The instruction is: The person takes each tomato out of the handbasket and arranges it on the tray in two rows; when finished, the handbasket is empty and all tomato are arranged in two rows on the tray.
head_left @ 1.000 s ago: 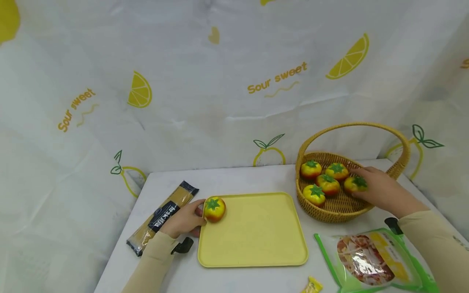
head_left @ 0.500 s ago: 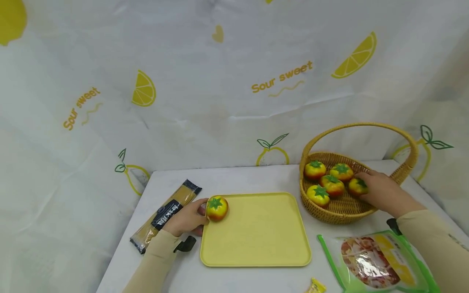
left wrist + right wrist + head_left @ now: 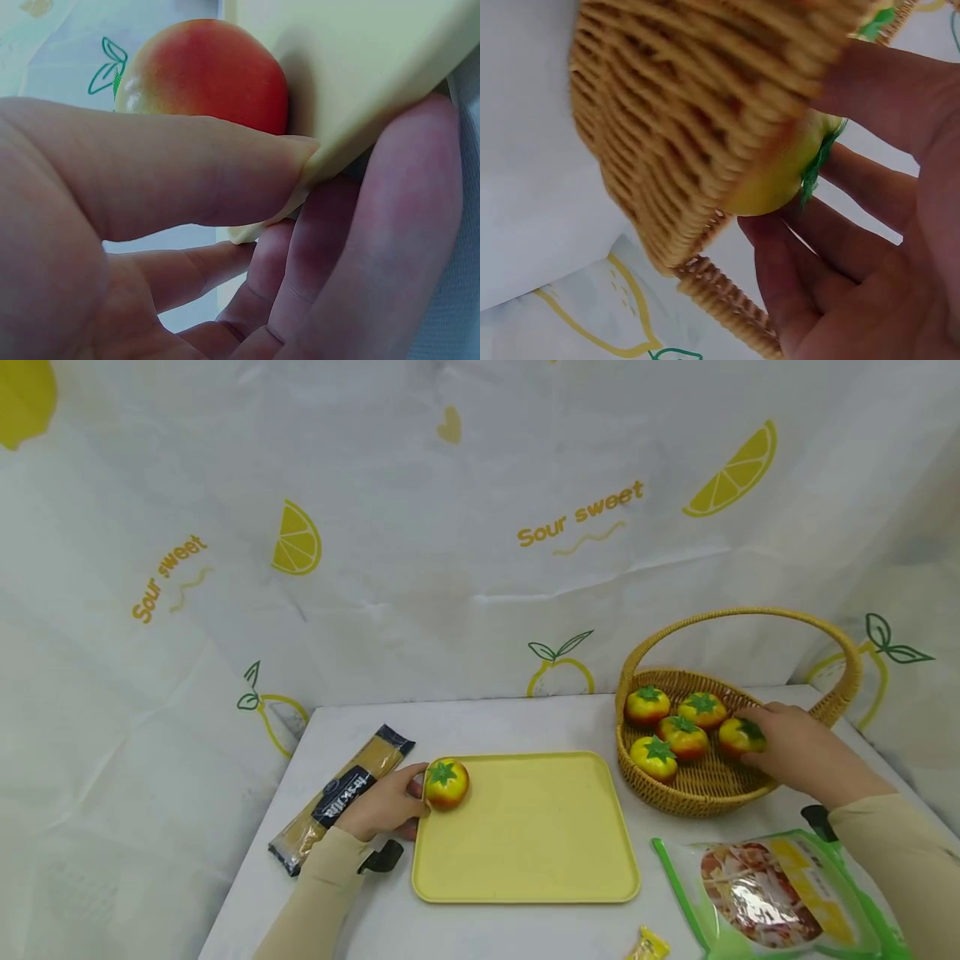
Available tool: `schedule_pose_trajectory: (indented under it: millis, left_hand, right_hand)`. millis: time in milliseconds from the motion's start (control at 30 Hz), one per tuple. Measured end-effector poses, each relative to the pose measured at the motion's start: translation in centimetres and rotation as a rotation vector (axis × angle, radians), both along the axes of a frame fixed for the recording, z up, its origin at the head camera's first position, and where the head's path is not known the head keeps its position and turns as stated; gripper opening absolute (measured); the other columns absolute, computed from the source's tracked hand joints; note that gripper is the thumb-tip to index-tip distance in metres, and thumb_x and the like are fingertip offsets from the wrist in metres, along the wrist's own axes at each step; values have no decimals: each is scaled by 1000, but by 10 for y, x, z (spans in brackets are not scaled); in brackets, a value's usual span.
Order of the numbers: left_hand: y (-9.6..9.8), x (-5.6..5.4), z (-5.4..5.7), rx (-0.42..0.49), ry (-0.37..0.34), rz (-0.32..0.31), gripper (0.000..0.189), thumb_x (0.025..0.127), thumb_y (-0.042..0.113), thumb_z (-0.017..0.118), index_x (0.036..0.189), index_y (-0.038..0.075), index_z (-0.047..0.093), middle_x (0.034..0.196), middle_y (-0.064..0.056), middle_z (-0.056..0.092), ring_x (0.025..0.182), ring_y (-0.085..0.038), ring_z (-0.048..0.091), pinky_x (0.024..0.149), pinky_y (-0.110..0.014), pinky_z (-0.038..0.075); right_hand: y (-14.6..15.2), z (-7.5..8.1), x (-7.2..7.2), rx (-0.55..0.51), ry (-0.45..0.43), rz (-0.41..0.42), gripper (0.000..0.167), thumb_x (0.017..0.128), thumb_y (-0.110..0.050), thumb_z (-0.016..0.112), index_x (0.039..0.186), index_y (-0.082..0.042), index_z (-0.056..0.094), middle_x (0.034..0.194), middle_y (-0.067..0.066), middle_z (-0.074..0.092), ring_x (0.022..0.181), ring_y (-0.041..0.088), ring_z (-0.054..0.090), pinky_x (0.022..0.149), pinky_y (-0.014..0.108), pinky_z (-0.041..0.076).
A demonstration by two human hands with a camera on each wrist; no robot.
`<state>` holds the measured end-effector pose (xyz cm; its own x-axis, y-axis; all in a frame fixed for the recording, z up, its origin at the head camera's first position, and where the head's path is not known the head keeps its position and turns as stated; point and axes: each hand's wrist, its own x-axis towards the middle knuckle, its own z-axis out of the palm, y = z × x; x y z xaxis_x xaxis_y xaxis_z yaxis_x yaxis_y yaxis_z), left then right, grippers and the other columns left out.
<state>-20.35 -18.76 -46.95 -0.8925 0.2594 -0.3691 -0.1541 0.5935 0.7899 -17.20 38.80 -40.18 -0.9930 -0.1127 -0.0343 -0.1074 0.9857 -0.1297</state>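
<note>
At the left edge of a yellow tray (image 3: 532, 835), my left hand (image 3: 384, 802) grips the rim. In the left wrist view its thumb (image 3: 217, 165) lies over the rim and its fingers are curled under the tray. A red-yellow tomato (image 3: 447, 785) with a green leafy top sits on the tray's back-left corner, beside that thumb. My right hand (image 3: 806, 752) reaches into a wicker basket (image 3: 675, 795) and holds a tomato (image 3: 738, 737) at its right side. The right wrist view shows fingers and thumb about this tomato (image 3: 769, 184), partly hidden by the basket wall. Several more tomatoes (image 3: 682, 739) lie beside it.
A long pasta packet (image 3: 341, 797) lies left of the tray, under the left forearm. A green-edged food bag (image 3: 765, 893) lies in front of the basket, near the right sleeve. A small yellow wrapper (image 3: 648, 945) is at the front. The basket's tall handle (image 3: 738, 612) arches over it.
The head view has shifted slightly, so everything sits a little farther right. My right hand stays at the same tomato in the basket. My left hand stays on the tray rim.
</note>
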Motion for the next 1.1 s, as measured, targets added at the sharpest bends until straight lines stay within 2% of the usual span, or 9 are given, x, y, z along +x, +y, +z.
schedule_pose_trajectory:
  millis: [233,500,667,900,1100]
  left_hand:
    - [-1,-1,-1,1,-1,-2,79,90,-1,74,163,10,46,116,-15,60,72,-23,72,62,-36,68]
    - [0,-1,0,-5,0,1,78,91,-1,73,163,10,46,116,-15,60,71,-23,71,62,-36,68]
    - [0,0,1,-2,-5,3,79,91,-1,73,164,10,45,115,-15,60,71,-22,71,62,-35,68]
    - [1,-1,1,-1,-8,-8,79,90,0,73,164,9,45,116,-15,60,74,-21,71,63,-34,68]
    - [0,-1,2,-5,-7,-11,79,91,1,73,164,10,45,116,-15,60,75,-22,71,63,-34,68]
  right_hand:
    - [-13,13,9,-60,12,-16,71,91,-22,85,144,13,55,138,50,52,120,68,54,98,81,48]
    - [-45,30,18,-127,32,-7,76,94,-32,83,150,9,52,147,48,45,125,68,51,99,82,48]
    - [-76,37,20,-161,52,34,74,95,-34,84,152,3,54,147,42,48,124,61,57,98,77,52]
    - [-125,41,23,-268,51,83,73,95,-35,83,155,-4,55,147,33,51,119,50,63,93,69,58]
    - [-174,35,19,-358,67,131,66,94,-33,85,150,-8,62,146,27,56,125,46,64,101,68,58]
